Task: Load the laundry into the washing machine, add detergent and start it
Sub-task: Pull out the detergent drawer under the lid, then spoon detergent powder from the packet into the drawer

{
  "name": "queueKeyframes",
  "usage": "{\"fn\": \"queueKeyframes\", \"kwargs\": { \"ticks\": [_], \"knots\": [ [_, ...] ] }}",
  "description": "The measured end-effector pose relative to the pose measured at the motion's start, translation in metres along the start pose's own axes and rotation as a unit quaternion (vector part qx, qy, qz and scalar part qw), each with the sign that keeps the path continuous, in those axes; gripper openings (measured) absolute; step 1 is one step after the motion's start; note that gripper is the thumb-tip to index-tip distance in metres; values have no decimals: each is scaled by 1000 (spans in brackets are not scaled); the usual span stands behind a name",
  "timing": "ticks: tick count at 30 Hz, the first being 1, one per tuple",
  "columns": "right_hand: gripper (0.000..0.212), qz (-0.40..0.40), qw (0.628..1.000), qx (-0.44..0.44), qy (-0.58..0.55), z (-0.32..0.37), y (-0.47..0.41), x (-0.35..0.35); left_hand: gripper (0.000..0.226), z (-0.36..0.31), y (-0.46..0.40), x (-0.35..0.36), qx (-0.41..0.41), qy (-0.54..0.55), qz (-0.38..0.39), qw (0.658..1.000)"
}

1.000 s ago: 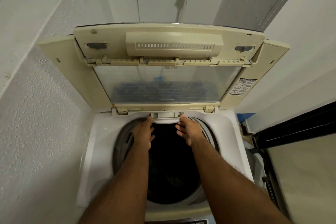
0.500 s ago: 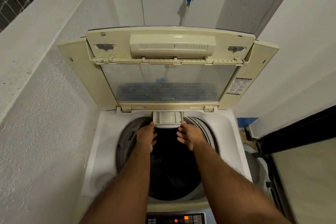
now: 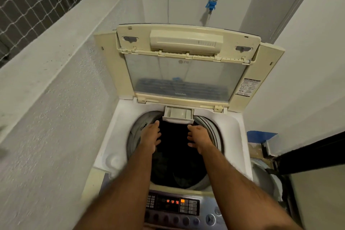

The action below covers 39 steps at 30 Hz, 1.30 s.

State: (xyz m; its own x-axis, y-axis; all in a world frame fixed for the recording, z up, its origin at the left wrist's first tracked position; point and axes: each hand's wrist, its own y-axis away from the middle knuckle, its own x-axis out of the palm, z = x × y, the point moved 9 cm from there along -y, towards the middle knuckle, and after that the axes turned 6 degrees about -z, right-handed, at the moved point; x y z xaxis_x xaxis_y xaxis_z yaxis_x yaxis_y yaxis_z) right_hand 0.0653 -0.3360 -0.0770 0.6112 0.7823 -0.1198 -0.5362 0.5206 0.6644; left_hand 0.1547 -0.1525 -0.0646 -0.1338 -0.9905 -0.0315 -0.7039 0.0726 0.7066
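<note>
Drawer [image 3: 178,115] of thin, light plastic juts from the washing machine's [image 3: 119,117] rear rim over the dark drum [image 3: 177,164]; I judge its front lip the hold; my left hand [image 3: 151,136] and right hand [image 3: 198,137] hover apart, fingers slack, empty

Open-lidded washing machine [image 3: 119,117], detergent drawer [image 3: 178,115] out

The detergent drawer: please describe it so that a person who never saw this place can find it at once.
Start at the top-loading washing machine with its cream lid standing open. Look at the back edge of the round drum opening, just below the lid's hinges. There the detergent drawer juts forward over the dark drum: a small pale rectangular tray, the only thing overhanging the opening.
</note>
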Motion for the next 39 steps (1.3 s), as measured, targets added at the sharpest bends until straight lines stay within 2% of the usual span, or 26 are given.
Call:
{"fn": "queueKeyframes", "kwargs": {
  "ticks": [2, 4, 8, 11, 13, 21, 28, 33, 35, 39],
  "knots": [
    [23, 6, 996, -50, 72, 5, 6, 1, 39, -1, 13, -10, 35, -3, -12, 999],
    [25, 4, 980, -111, 163, 13, 13, 0, 16, -4, 28, -20, 84, -20, -39, 995],
    [31, 22, 919, -239, 312, 38, 41, 8, 18, -19, 65, -37, 205, -100, -95, 969],
    [37, 43, 881, -305, 360, 59, 68, 20, 18, -33, 95, -50, 270, -156, -126, 942],
    [36, 59, 857, -349, 374, 72, 89, 32, 32, -40, 115, -64, 293, -180, -152, 926],
    [41, 134, 790, -465, 377, 124, 168, 110, 39, -97, 210, -129, 417, -266, -243, 834],
    [30, 223, 739, -573, 275, 175, 282, 188, 36, -153, 315, -196, 532, -296, -308, 731],
    [19, 279, 728, -593, 202, 193, 356, 242, 36, -168, 369, -265, 568, -305, -368, 670],
    [17, 270, 745, -584, 175, 200, 364, 257, 39, -171, 379, -288, 568, -309, -381, 661],
    [36, 250, 771, -560, 170, 204, 377, 298, 37, -171, 392, -354, 545, -314, -422, 653]
  ]
}}
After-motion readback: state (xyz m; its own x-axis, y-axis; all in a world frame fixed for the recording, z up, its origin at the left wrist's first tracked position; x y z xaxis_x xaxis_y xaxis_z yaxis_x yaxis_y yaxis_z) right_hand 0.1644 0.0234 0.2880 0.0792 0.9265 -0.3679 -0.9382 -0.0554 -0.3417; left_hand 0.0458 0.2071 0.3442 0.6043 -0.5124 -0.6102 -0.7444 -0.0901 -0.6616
